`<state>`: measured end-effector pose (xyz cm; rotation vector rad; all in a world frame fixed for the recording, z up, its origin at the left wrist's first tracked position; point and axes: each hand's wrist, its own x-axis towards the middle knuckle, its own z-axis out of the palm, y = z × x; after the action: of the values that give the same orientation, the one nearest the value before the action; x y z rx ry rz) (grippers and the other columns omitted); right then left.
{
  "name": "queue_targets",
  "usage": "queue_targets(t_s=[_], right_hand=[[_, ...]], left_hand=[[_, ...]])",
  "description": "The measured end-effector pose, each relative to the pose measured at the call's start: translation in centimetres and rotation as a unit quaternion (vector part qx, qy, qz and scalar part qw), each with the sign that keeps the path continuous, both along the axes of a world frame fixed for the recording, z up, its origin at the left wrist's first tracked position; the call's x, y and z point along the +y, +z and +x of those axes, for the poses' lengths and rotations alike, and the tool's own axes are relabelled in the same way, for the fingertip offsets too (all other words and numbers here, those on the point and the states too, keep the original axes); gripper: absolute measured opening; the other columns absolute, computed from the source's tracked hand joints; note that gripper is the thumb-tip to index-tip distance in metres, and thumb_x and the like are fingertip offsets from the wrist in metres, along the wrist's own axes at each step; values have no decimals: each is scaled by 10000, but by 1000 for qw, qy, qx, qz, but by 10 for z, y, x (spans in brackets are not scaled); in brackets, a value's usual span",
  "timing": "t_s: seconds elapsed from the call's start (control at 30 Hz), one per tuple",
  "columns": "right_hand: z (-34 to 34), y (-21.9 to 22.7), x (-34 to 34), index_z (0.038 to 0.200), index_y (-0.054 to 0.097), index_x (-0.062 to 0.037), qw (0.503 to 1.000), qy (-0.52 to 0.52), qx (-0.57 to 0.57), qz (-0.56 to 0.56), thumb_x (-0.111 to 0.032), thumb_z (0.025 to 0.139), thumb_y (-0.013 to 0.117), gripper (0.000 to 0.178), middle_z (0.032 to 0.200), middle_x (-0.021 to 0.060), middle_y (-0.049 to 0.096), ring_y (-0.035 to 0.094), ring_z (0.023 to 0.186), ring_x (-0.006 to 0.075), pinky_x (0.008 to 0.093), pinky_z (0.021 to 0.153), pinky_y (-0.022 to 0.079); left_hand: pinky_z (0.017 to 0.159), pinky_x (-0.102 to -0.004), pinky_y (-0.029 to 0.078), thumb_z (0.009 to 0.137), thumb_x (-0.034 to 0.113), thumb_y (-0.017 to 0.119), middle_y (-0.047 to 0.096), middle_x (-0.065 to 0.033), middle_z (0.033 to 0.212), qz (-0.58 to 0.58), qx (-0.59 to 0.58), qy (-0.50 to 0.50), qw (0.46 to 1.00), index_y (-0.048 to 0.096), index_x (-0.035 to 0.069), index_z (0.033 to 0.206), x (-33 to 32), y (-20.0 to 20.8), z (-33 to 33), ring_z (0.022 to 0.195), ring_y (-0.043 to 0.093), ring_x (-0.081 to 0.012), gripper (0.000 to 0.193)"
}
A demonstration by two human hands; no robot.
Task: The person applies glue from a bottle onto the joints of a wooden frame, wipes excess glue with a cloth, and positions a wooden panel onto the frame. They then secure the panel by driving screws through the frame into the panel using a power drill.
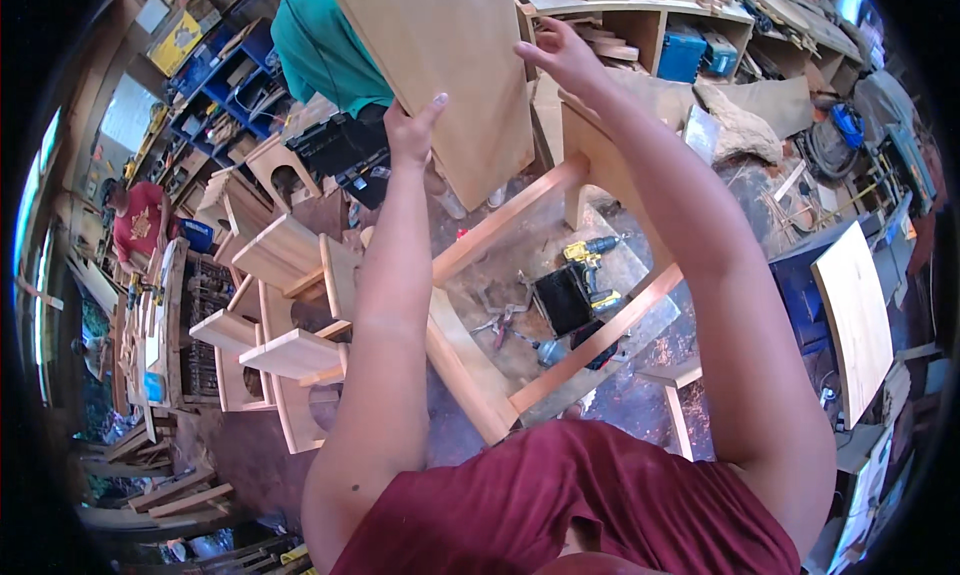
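Note:
A broad, pale wooden board (pixel 455 65) is raised and tilted in front of me. My left hand (pixel 412 130) grips its left edge, the thumb on the near face and the fingers hidden behind. At the board's upper right edge is my right hand (pixel 565 55), thumb against the edge and fingers curled round it, partly hidden. Below my arms stands a wooden frame (pixel 600 340) with two slanting rails and curved side panels. On the floor, seen through the frame, are a yellow cordless drill (pixel 590 260) and a black open box (pixel 563 300).
Several partly built wooden pieces (pixel 285 250) stand to the left. A person in a green shirt (pixel 325 50) is behind the board; another in red (pixel 140 215) works at a far-left bench. A shelf bench (pixel 640 15) with blue cases (pixel 682 55) is at the back right.

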<state>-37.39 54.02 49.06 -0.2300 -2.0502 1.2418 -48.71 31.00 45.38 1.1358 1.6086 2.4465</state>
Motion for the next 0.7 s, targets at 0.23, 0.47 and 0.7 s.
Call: queue_targets(t_s=[0.23, 0.47, 0.7], right_hand=[[-60, -22, -5, 1086, 613, 33, 988, 91, 17, -125, -505, 719, 763, 669, 983, 127, 666, 631, 890, 185, 334, 814, 492], [-69, -57, -3, 1024, 625, 24, 977, 79, 83, -182, -469, 694, 798, 618, 918, 92, 677, 636, 822, 153, 301, 741, 510], [-68, -69, 7, 979, 637, 22, 988, 40, 37, -143, -489, 694, 789, 606, 896, 87, 683, 645, 765, 155, 299, 709, 516]], left_hand=[[781, -288, 511, 764, 36, 725, 644, -90, 1012, -22, -39, -27, 999, 575, -23, 1090, 6, -19, -1, 858, 625, -157, 364], [837, -305, 476, 808, 224, 744, 642, -88, 1017, -110, -89, -12, 990, 574, -16, 1096, 5, -48, 0, 956, 591, -162, 412], [934, -350, 423, 857, 503, 596, 576, -101, 1189, -332, -190, 23, 924, 462, 42, 1290, 14, -121, -5, 1098, 532, -205, 646]])
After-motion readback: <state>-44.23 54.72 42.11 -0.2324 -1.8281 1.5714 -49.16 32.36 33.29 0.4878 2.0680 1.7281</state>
